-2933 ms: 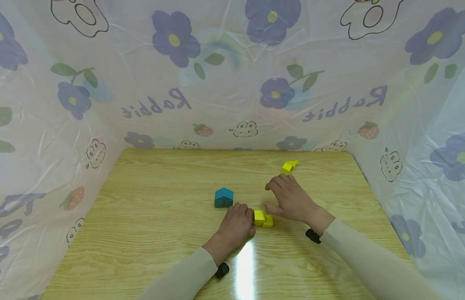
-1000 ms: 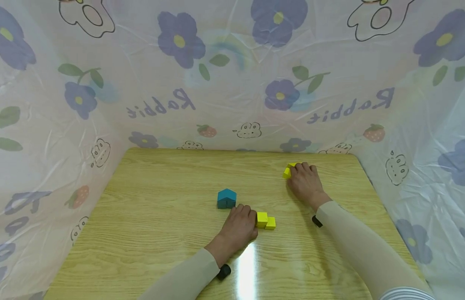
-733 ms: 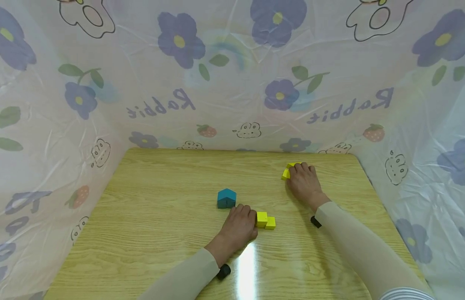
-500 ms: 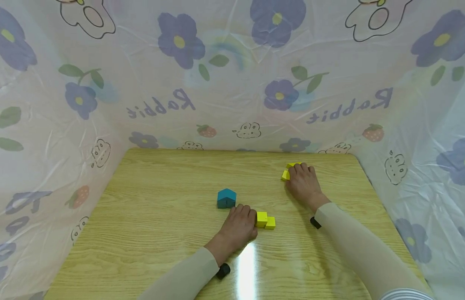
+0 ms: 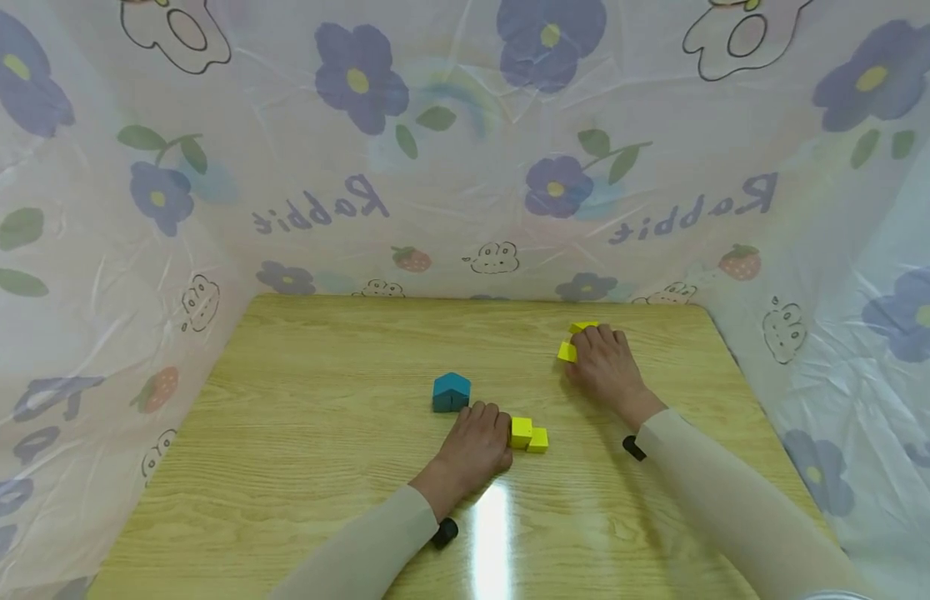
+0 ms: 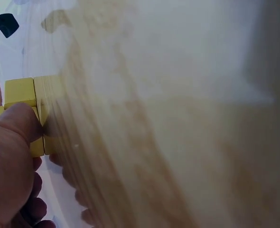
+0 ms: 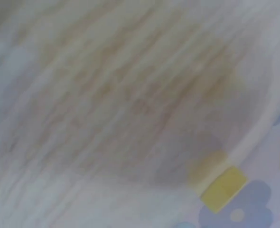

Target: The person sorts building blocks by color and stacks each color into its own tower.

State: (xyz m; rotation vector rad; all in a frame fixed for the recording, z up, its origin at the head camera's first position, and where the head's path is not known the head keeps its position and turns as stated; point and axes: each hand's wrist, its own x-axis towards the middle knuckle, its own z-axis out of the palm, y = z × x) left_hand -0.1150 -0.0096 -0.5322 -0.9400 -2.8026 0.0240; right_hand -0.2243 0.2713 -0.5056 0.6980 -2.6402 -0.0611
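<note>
In the head view my left hand [image 5: 471,446] grips a small group of yellow blocks [image 5: 521,432] near the table's middle. The left wrist view shows the thumb pressed on the front of the stacked yellow blocks [image 6: 20,91], with fingers behind them. A lower yellow block [image 5: 538,440] adjoins on the right. My right hand [image 5: 606,371] is farther back, fingers bent down at a yellow triangular block [image 5: 582,327] and a small yellow block [image 5: 567,352]. Its fingers hide part of them, and I cannot tell whether they grip either. The right wrist view shows the small block [image 7: 224,189] apart from the fingertip.
A blue house-shaped block piece [image 5: 452,392] stands just beyond the left hand. The wood-grain table [image 5: 322,400] is enclosed by a flowered white cloth [image 5: 450,150] at the back and sides. Black wrist cameras [image 5: 446,533] sit under both sleeves.
My right hand has gone from above the table's middle right to the far yellow blocks. The small yellow block has shifted slightly towards me, away from the triangular one. The left hand has kept its place.
</note>
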